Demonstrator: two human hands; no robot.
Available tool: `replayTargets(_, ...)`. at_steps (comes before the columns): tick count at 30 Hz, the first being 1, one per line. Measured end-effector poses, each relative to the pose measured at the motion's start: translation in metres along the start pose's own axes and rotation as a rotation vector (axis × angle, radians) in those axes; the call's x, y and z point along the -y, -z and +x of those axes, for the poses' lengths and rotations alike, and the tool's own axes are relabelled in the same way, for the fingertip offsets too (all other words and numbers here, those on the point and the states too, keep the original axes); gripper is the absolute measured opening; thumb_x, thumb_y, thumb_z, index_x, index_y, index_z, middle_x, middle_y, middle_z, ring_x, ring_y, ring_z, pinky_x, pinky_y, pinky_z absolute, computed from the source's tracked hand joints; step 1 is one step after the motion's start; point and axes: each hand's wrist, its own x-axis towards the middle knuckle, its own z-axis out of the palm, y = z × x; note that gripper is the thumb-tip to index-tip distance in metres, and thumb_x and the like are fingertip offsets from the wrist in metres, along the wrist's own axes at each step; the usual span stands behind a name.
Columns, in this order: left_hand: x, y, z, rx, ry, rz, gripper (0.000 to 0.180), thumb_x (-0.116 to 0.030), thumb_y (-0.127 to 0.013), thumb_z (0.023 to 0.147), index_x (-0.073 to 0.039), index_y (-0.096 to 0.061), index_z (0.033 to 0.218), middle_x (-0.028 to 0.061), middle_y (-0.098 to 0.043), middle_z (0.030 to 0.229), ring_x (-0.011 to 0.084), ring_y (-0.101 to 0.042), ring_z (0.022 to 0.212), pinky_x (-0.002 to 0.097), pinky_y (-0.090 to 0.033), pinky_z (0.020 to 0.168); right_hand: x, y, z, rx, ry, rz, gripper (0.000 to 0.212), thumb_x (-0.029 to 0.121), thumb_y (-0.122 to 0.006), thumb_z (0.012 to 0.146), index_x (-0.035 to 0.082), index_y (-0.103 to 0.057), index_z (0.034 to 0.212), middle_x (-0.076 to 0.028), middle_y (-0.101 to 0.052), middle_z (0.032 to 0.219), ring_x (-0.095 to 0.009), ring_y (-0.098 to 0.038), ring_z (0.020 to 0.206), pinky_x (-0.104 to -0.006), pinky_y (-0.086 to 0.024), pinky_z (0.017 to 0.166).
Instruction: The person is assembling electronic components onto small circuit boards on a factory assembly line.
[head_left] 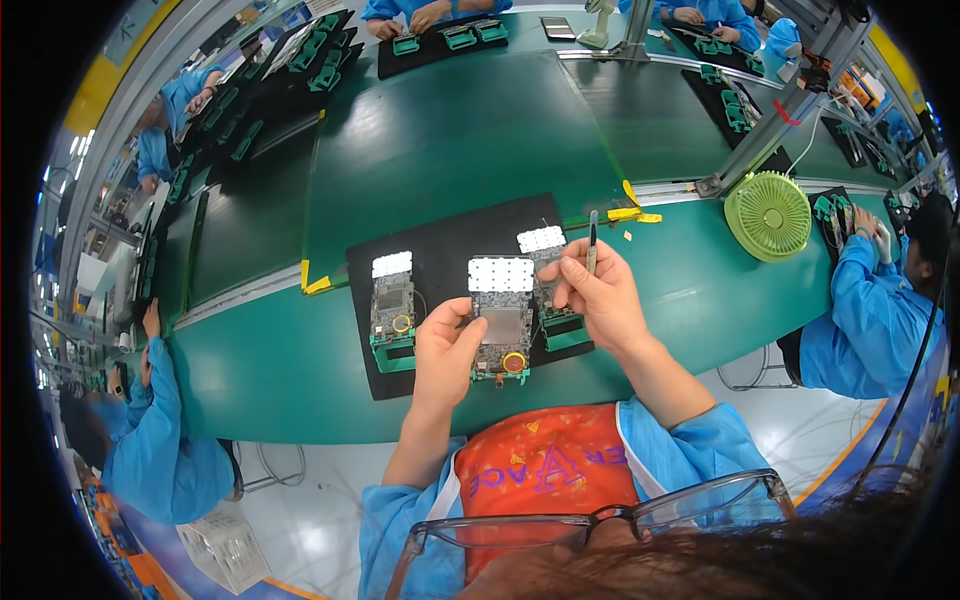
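My left hand (447, 345) pinches the left edge of a circuit board (503, 325), its thumb on the front. A white keypad sheet with dots (501, 274) covers the board's top end; a yellow-ringed round part (514, 362) sits near its lower end. In my right hand (603, 293), close to the board's right edge, a slim pen-like tool (592, 245) points upward, its exact kind unclear. Behind these, a similar board (392, 300) in a green frame lies on a black mat (450, 235) at left. Another board (546, 265) lies at right, partly hidden by my hands.
A green fan (768, 216) stands at the right beside a metal post (760, 140). Yellow tape (628, 212) marks the belt's edge (460, 140). Co-workers in blue sit left (165, 450), right (870, 310) and across, with green-framed parts on black mats.
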Motion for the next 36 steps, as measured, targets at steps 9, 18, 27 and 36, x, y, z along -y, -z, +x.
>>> replayTargets(9,0.003,-0.019,0.0,0.017,-0.161,0.245,0.014,0.005,-0.051,0.092,0.008,-0.058,0.103,0.0037,-0.056,0.101,0.0079,-0.061,0.086,0.0213,-0.05,0.074,0.005,-0.037,-0.021,0.067,0.308,-0.628,0.006,0.002,-0.069,0.08,-0.002,-0.067,0.081,-0.003,-0.062,0.07,-0.007,-0.053,0.059,-0.0203,-0.041,0.055)
replayTargets(18,-0.005,-0.026,-0.005,0.015,-0.245,0.326,0.011,0.007,-0.049,0.092,0.008,-0.057,0.099,0.0064,-0.056,0.104,0.01,-0.061,0.087,0.0229,-0.051,0.077,-0.003,-0.041,-0.018,0.086,0.449,-0.741,0.007,0.002,-0.07,0.078,-0.002,-0.066,0.082,-0.008,-0.062,0.071,-0.011,-0.061,0.055,-0.0241,-0.046,0.045)
replayTargets(27,-0.004,-0.026,-0.004,0.004,-0.264,0.332,0.01,0.006,-0.049,0.092,0.008,-0.057,0.096,0.0062,-0.056,0.101,0.0103,-0.062,0.084,0.0227,-0.052,0.074,-0.002,-0.043,-0.018,0.087,0.368,-0.661,0.006,0.001,-0.069,0.078,-0.002,-0.065,0.081,-0.008,-0.062,0.071,-0.011,-0.061,0.052,-0.0237,-0.047,0.043)
replayTargets(36,-0.005,-0.028,-0.001,-0.051,-0.298,0.456,0.006,0.004,-0.055,0.088,0.006,-0.059,0.092,0.0068,-0.059,0.089,0.0077,-0.058,0.07,0.021,-0.046,0.059,0.003,-0.039,-0.018,0.107,0.567,-0.888,0.008,0.003,-0.071,0.077,-0.001,-0.064,0.08,-0.009,-0.061,0.071,-0.019,-0.065,0.061,-0.0267,-0.049,0.05)
